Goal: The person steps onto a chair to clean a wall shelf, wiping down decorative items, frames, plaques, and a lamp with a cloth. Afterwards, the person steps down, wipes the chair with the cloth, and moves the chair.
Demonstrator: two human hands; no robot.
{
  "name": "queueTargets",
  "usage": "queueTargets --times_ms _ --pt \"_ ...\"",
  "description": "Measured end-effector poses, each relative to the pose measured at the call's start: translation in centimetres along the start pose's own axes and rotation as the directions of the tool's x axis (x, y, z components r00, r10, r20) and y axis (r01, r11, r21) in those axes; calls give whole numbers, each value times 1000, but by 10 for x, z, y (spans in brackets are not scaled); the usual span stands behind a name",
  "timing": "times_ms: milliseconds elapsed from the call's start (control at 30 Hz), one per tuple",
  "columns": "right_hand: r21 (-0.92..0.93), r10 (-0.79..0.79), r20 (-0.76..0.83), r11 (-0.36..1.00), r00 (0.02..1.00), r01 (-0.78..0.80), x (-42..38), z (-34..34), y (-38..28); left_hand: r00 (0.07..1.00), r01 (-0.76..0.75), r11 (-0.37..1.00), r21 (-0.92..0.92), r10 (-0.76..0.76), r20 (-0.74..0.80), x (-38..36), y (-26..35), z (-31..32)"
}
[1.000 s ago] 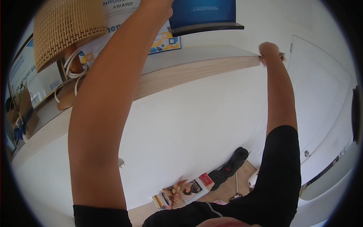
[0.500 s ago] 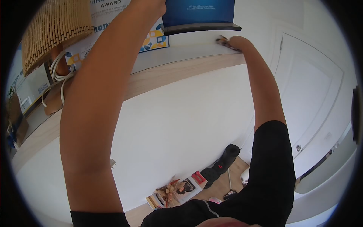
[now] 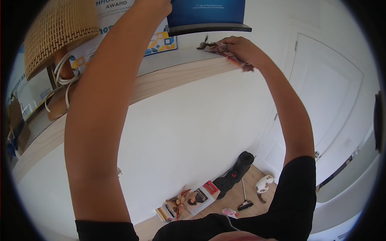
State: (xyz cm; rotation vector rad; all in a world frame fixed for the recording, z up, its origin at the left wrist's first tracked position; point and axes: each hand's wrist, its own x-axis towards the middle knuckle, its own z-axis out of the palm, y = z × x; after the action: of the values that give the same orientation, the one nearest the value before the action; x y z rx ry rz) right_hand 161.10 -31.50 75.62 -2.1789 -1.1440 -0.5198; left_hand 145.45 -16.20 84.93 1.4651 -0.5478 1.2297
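A blue plaque with a dark base is raised above a wall shelf. My left hand is at its left edge, partly cut off by the top of the frame, with its fingers hidden. My right hand is closed on a crumpled, patterned cloth on the shelf top, below the plaque. Part of the cloth hangs over the shelf's front edge. Framed certificates lean on the wall behind my left forearm.
At the left stand a woven lamp and white cables. Below are a box with dried flowers, a black roller, a broom and a white cat. A white door is at the right.
My right hand has moved left along the shelf with the cloth, which shows more of itself now. The plaque has shifted slightly left and up. The cat on the floor has come into fuller view.
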Motion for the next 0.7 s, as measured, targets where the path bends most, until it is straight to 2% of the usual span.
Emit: queueTargets --times_ms 33,67,100,133,167,200,233,267,300,333,367,400,433,467,500,533,567,633,667,700 --pt "-138 -329 -176 941 928 308 16 10 37 999 24 1000 1 -24 -46 5 -1 1" --pt "-164 -98 -111 983 989 79 20 -7 52 994 52 999 5 -51 -93 8 -2 1" --pt "-200 142 -54 968 988 -150 21 -20 58 995 52 999 5 -51 -91 5 -1 4" --pt "-406 379 -18 843 925 -353 9 -40 44 991 78 997 10 -76 -112 0 0 7" --pt "-781 295 -87 573 952 -249 7 -48 56 987 95 995 15 -93 -135 -2 3 10" --pt "-779 282 -91 577 955 -244 10 -51 71 987 84 996 21 -80 -140 3 2 9" --pt "-620 120 -249 743 961 -253 15 -46 87 993 52 999 -11 -53 -108 10 -6 6" --pt "-434 -7 -425 879 905 -197 20 -41 92 997 21 999 -39 -24 -75 13 -10 4" --pt "-389 -24 -424 908 905 -158 10 -35 61 992 9 1000 -10 -10 -126 13 -7 6" --pt "-342 -175 -436 939 883 17 5 -26 44 992 -5 1000 6 6 -128 14 -5 4" --pt "-230 -200 -404 967 893 113 7 -15 34 993 3 1000 3 -2 -122 16 -5 2" --pt "-10 -165 -298 986 940 169 9 -7 20 993 17 1000 -2 -17 -116 16 -4 0" --pt "150 -202 -222 960 954 238 0 0 -6 993 11 1000 4 -10 -117 16 -3 -1" --pt "318 -142 -156 930 978 185 -1 11 -27 989 -3 1000 -3 2 -148 17 -1 -3" --pt "330 -176 -113 922 978 204 -6 16 -49 984 -9 1000 -12 6 -178 17 1 -4" --pt "233 -369 -135 890 920 392 3 29 -59 984 -15 1000 -15 12 -178 16 4 -6" --pt "263 -429 -35 867 903 423 2 36 -76 988 -48 998 -35 42 -145 12 10 -8" --pt "18 -620 10 784 784 620 0 52 -101 992 -66 996 -57 59 -114 7 15 -7" --pt "-352 -919 -49 383 392 854 16 69 -90 986 -12 1000 -11 10 -169 8 19 -5" --pt "-351 -917 -49 386 395 853 16 62 -89 974 47 998 34 -38 -225 8 22 -5"
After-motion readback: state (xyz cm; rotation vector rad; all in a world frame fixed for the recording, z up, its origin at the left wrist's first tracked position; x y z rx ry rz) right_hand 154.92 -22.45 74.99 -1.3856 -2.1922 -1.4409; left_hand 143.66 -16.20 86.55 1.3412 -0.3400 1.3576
